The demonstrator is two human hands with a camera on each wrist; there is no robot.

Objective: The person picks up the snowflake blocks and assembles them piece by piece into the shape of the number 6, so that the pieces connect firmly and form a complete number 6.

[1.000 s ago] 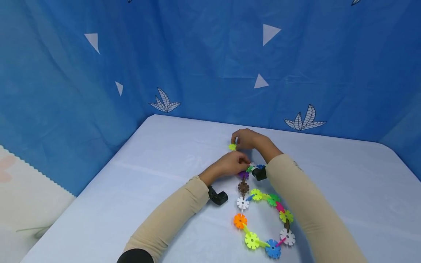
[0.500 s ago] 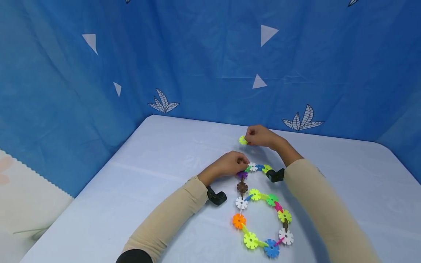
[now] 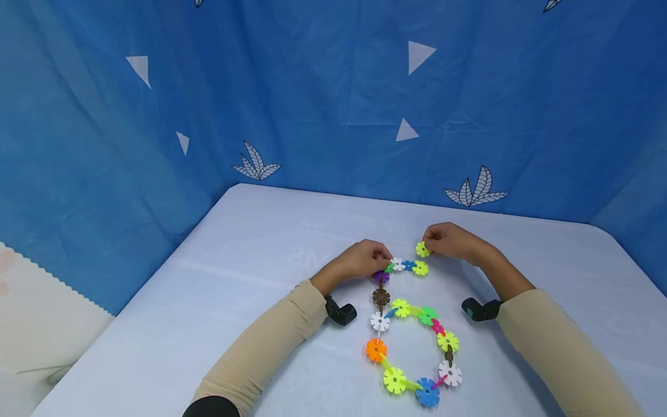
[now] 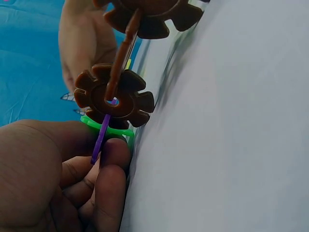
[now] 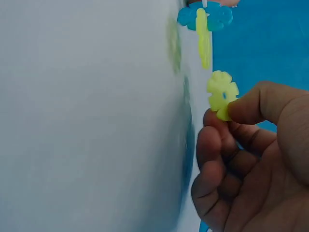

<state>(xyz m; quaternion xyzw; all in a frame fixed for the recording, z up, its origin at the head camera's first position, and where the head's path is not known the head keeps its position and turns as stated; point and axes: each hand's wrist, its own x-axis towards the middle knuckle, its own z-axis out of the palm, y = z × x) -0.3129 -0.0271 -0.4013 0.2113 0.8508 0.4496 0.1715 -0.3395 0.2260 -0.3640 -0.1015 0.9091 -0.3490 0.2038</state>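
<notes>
Slotted plastic flower discs in many colors form a chain on the white table; its lower part makes a ring, with a blue disc [image 3: 428, 393] at the bottom. From the ring's left side a branch rises through a brown disc [image 3: 381, 297] to a purple disc [image 3: 382, 277]. There my left hand [image 3: 365, 259] pinches the chain, thumb and finger at the green disc [image 4: 120, 131] beside the purple one. The branch ends rightward in a yellow disc [image 3: 420, 268]. Just above that end, my right hand [image 3: 452, 240] pinches a loose yellow disc [image 5: 219, 92], apart from the chain.
The white tabletop [image 3: 250, 243] spreads around the chain. A blue patterned curtain [image 3: 333, 104] hangs along its back and left side. Black wrist cameras sit under both forearms, the left one [image 3: 341, 313] left of the chain and the right one [image 3: 480, 310] right of it.
My right hand has carried the loose yellow disc rightward, first up and then down toward the chain's end, uncovering that end. My left hand keeps its hold in place.
</notes>
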